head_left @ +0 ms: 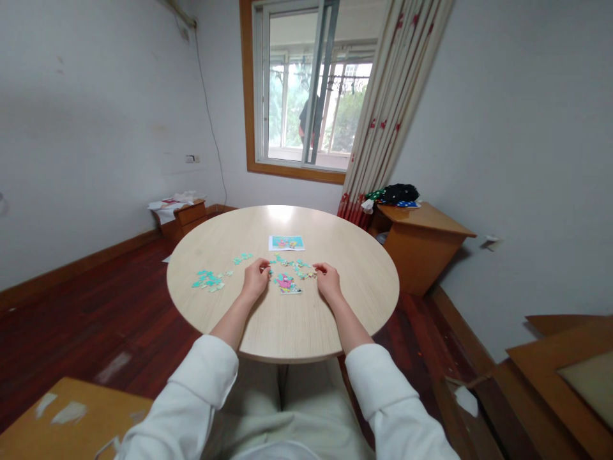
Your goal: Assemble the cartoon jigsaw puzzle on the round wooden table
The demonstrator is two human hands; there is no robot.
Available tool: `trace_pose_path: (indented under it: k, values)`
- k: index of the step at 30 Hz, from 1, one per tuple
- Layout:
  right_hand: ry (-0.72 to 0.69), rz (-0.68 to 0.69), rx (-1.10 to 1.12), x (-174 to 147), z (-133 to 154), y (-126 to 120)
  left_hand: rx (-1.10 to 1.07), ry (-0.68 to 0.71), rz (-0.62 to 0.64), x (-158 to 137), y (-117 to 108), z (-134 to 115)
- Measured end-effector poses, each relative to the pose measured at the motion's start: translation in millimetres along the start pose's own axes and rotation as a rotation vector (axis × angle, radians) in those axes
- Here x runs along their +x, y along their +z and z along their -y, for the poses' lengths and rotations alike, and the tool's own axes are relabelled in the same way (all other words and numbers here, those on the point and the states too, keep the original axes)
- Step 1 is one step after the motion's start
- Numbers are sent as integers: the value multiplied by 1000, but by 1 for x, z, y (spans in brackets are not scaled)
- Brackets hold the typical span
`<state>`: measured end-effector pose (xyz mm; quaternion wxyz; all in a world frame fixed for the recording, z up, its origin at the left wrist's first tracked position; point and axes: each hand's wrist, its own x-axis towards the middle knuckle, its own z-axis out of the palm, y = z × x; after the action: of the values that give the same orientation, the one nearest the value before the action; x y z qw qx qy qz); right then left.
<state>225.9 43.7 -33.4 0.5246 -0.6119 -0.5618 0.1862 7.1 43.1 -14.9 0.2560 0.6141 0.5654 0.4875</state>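
A partly joined jigsaw puzzle (286,283) with a pink figure lies flat on the round table (287,332), between my two hands. At its left, my left hand (256,279) is closed, thumb and fingers pinched around what looks like a small teal jigsaw piece. On the right side, my right hand (328,281) has its fingers curled in a pinch beside loose pieces (304,271); what it holds, if anything, is too small to make out. Beyond the puzzle lies a picture card (286,243) with a teal background and cartoon figures.
A pile of loose teal and pale pieces (208,280) is spread on the table's left, with a smaller group (242,258) nearer the card. Behind the table stand a wooden desk (426,236) with cloths and a low cabinet (189,214). A person (310,120) shows beyond the window.
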Motion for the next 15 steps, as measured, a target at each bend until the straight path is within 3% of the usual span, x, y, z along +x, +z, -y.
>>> trace_pose_path:
  k: [8,15]
  values:
    - [-29,62,-83,-1,3,1,-5,13,-14,0,2,2]
    - [-264,355,-466,-16,23,2,20,28,-1,2,4,6]
